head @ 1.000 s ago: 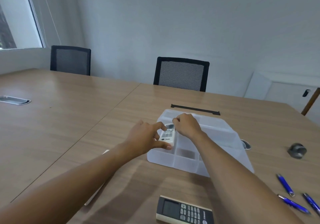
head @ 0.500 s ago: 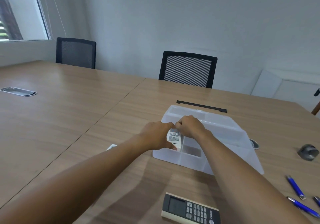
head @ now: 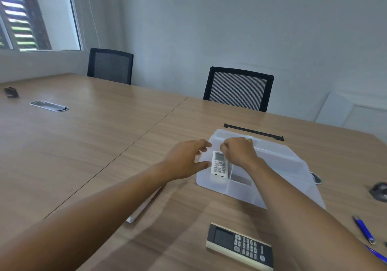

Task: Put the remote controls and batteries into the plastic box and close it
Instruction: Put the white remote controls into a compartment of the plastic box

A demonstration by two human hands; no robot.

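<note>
A translucent plastic box [head: 243, 194] with compartments stands open on the wooden table. A small white remote [head: 219, 165] lies in its left compartment. My left hand [head: 186, 159] hovers just left of that remote with its fingers spread, holding nothing. My right hand [head: 238, 151] is curled at the remote's far end; whether it still grips the remote is hidden. A dark remote with a beige edge [head: 239, 245] lies on the table in front of the box. No batteries are visible.
A white flat strip [head: 144, 206] lies under my left forearm. Blue pens [head: 363, 229] and a grey round object [head: 379, 191] sit at the right. A black strip [head: 253, 132] lies behind the box. Two black chairs [head: 238, 88] stand at the far edge.
The white remote went down from between both hands into the box's left compartment. My left hand let go and opened. The camera tilted and shifted left.
</note>
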